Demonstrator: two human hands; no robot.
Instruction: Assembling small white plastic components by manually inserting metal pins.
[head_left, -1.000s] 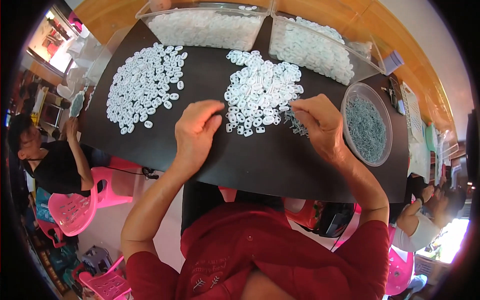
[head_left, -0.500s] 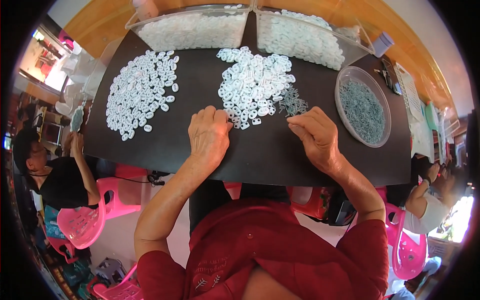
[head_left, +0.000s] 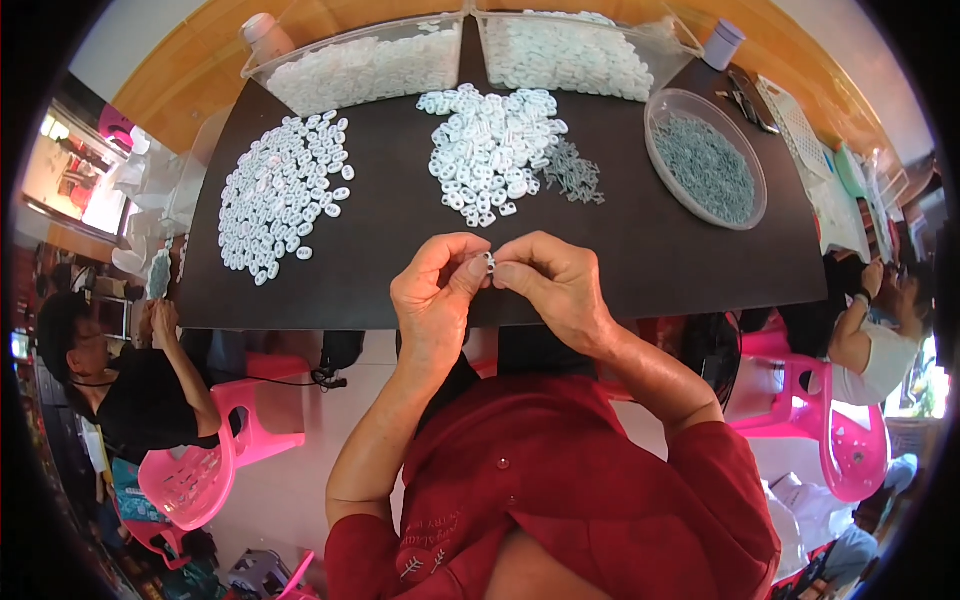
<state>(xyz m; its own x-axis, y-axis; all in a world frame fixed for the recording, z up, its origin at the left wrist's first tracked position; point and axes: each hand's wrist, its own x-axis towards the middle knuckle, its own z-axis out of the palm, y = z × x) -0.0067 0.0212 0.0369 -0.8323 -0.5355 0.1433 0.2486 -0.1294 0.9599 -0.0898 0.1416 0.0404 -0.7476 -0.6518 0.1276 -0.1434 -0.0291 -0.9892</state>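
Close to the table's front edge my two hands meet, fingertips almost touching. Between thumb and forefinger my left hand (head_left: 436,285) pinches a small white plastic piece with holes (head_left: 490,262). My right hand (head_left: 558,288) is closed in a pinch against the same spot; whatever its fingertips hold is hidden. Just beyond lies a heap of white two-holed pieces (head_left: 490,145), with a little pile of thin grey-green pins (head_left: 573,172) at its right side. A second spread of oval white pieces (head_left: 275,195) covers the left of the dark table (head_left: 390,210).
Two clear bins (head_left: 365,68) (head_left: 570,58) full of white pieces stand along the back. At right sits a round clear tub (head_left: 757,205) of grey-green pins, near a lidded cup (head_left: 723,45). People sit on both sides by pink chairs (head_left: 190,480).
Both hands have drawn back from the heap and come together near the table's front edge. A white piece now shows in my left fingertips. The whole view has shifted slightly.
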